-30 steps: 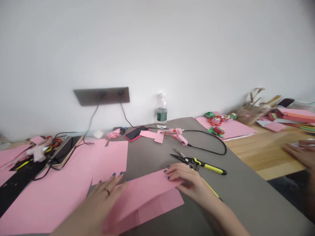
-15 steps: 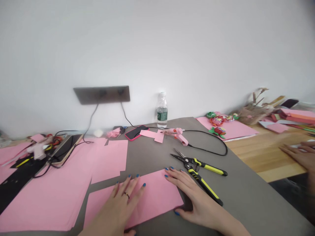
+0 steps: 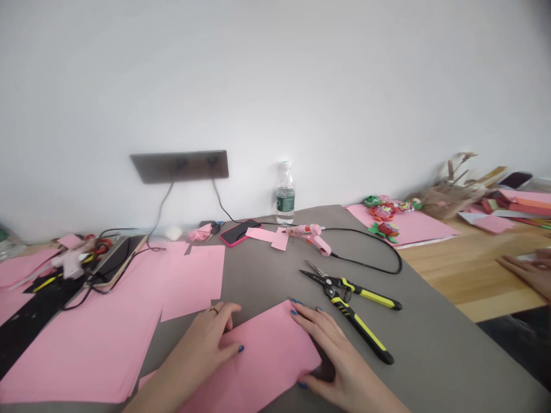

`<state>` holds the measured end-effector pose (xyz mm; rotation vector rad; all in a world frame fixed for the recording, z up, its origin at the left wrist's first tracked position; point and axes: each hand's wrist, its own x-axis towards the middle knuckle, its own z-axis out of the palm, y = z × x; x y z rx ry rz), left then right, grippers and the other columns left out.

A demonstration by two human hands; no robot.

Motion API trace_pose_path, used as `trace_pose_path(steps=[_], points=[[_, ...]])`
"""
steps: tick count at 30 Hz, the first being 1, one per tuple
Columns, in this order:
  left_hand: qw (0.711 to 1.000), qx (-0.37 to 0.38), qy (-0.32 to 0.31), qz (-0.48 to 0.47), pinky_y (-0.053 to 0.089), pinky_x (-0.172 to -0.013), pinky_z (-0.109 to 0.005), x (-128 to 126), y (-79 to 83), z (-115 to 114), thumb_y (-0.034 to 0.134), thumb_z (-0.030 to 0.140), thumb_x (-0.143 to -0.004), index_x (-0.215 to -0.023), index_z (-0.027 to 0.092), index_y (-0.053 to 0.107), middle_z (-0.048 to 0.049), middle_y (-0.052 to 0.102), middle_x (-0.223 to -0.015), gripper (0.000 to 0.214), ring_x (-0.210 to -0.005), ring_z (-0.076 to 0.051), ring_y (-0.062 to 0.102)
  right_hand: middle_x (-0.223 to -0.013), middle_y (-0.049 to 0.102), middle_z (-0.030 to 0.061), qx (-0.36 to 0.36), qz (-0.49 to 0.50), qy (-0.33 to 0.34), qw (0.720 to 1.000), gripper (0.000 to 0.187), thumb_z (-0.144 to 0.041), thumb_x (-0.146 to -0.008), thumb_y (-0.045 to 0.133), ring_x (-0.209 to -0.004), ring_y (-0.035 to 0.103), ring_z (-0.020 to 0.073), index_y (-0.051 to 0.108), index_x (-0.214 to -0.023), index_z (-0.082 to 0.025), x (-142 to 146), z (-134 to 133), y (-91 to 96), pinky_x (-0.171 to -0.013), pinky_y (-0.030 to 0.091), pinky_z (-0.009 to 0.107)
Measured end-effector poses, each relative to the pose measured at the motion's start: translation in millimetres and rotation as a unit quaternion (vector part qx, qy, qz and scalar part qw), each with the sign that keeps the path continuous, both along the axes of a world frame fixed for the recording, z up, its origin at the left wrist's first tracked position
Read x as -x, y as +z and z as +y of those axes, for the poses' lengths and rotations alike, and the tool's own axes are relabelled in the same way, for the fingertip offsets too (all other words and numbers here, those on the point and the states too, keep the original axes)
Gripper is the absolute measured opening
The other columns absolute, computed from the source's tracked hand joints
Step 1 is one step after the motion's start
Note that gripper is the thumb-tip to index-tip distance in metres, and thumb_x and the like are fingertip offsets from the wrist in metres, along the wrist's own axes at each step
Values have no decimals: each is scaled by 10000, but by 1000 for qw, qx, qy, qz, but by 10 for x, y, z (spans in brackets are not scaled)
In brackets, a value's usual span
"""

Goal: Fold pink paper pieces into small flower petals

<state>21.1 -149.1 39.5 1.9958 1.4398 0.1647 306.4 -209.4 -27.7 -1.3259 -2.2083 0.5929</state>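
A sheet of pink paper (image 3: 267,350) lies at a slant on the grey table in front of me. My left hand (image 3: 206,338) is at the sheet's far left edge, its fingers curled over the edge and its thumb on top. At the right end of the sheet rests my right hand (image 3: 331,350). Its fingers are stretched out along the far corner, and its thumb is apart at the near corner. Just right of that hand lie pliers (image 3: 344,304) with yellow and black handles spread.
A pink glue gun (image 3: 316,238) with a black cord lies behind. A water bottle (image 3: 284,195) stands by the wall near a phone (image 3: 239,232). Pink sheets (image 3: 99,338) are stacked left. Paper flowers (image 3: 383,212) sit back right. Another person's hand (image 3: 527,272) is far right.
My left hand has gone from flat with spread fingers to curled at the paper's edge. The sheet has turned and its left part has moved nearer me. My right hand stays at the right end.
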Motion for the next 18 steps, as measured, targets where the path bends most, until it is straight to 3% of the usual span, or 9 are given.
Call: trace_pose_path(steps=[4, 6, 9, 13, 18], points=[[998, 48, 2, -48, 396, -649, -271, -13, 78, 78, 473, 178, -749, -777, 210, 591, -1, 579, -816, 125, -732, -175, 543, -1558, 346, 151, 17, 20, -20, 999, 819, -324, -784, 728, -1417, 343, 366, 339, -1504, -285, -7, -6, 23, -1124, 312, 593], [997, 48, 13, -54, 385, -660, -275, -27, 96, 57, 499, 217, -762, -786, 218, 544, 3, 571, -843, 51, -747, -178, 526, -1560, 341, 152, 23, 23, -31, 999, 820, -304, -787, 721, -1419, 338, 368, 328, -1507, -283, 4, -1, 34, -1112, 329, 600], [999, 46, 16, -5, 369, -687, -288, -92, 111, -32, 616, 248, -709, -873, 220, 509, -11, 570, -919, 198, -822, -206, 527, -1534, 386, 156, 21, 12, -23, 999, 805, -331, -790, 729, -1399, 372, 373, 346, -1496, -280, 34, 14, 27, -1119, 298, 626], [996, 49, -39, 69, 326, -676, -282, -188, 148, -139, 635, 116, -619, -722, 206, 477, -10, 548, -890, 209, -833, -207, 512, -1500, 438, 153, 8, 17, -14, 1000, 756, -361, -809, 718, -1375, 407, 374, 375, -1478, -283, 51, 12, -15, -1123, 301, 619], [994, 96, -37, -26, 281, -598, -250, -67, 236, -68, 515, 157, -761, -705, 214, 437, 38, 495, -756, 111, -699, -152, 447, -1490, 459, 135, 15, 160, -71, 984, 549, -380, -950, 521, -1374, 433, 302, 365, -1470, -296, 6, 10, -41, -1102, 392, 514]])
